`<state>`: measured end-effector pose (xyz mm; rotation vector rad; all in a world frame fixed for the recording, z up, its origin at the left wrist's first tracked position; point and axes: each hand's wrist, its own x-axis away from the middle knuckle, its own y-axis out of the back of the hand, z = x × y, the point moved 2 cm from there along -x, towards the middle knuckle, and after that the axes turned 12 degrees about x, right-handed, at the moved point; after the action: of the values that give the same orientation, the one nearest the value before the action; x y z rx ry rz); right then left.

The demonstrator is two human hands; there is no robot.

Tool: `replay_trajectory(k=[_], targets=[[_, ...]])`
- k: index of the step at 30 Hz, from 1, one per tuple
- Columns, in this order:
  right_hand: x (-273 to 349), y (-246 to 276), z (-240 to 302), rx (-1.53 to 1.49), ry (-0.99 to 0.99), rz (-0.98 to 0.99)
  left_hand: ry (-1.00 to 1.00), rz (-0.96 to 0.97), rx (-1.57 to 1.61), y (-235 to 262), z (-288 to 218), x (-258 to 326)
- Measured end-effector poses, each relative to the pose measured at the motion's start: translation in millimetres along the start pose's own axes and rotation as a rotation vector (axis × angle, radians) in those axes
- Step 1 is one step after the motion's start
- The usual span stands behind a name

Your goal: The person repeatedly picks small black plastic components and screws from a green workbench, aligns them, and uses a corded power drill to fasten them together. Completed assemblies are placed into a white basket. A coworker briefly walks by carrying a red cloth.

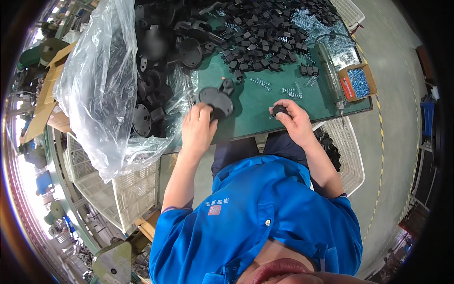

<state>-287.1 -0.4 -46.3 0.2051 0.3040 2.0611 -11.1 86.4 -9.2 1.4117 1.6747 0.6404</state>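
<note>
My left hand (196, 128) is closed on the near edge of a black plastic part with a round, flat disc and a short knob-like stem (216, 100), just over the green tabletop (246, 120). To its right, my right hand (297, 124) pinches a small black block-like piece (280, 110) between thumb and fingers; its details are partly covered. Loose coil springs (261, 84) lie on the table beyond both hands. Behind them spreads a heap of small black blocks (265, 45). More black disc-shaped parts (191, 53) are piled at the far left.
A clear plastic bag (99, 90) drapes over the table's left side. At the right edge lie a cylindrical screwdriver tool (331, 75) and a cardboard box (373, 85) of blue screws. A white basket (352, 165) with black pieces stands below, right; white crates (137, 189) stand left.
</note>
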Motion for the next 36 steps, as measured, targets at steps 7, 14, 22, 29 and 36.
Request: replay_trajectory(k=[7, 14, 22, 29, 36], targets=[[-46, -20, 10, 0.141, 0.043, 0.117, -0.149, -0.211, -0.046, 12, -37, -27], [-45, 6, 22, 0.013, 0.073, -0.124, 0.183, 0.063, -0.019, -37, -20, -55], [-4, 30, 54, 0.183, 0.522, -0.526, 0.773, 0.285, 2.106, -58, -109, -52], [0, 36, 62, 0.511, 0.617, -0.647, 0.939, 0.242, 2.197, -81, -131, -38], [4, 46, 79, 0.598, 0.535, -0.483, 0.649, 0.156, 2.119, -78, -121, -41]])
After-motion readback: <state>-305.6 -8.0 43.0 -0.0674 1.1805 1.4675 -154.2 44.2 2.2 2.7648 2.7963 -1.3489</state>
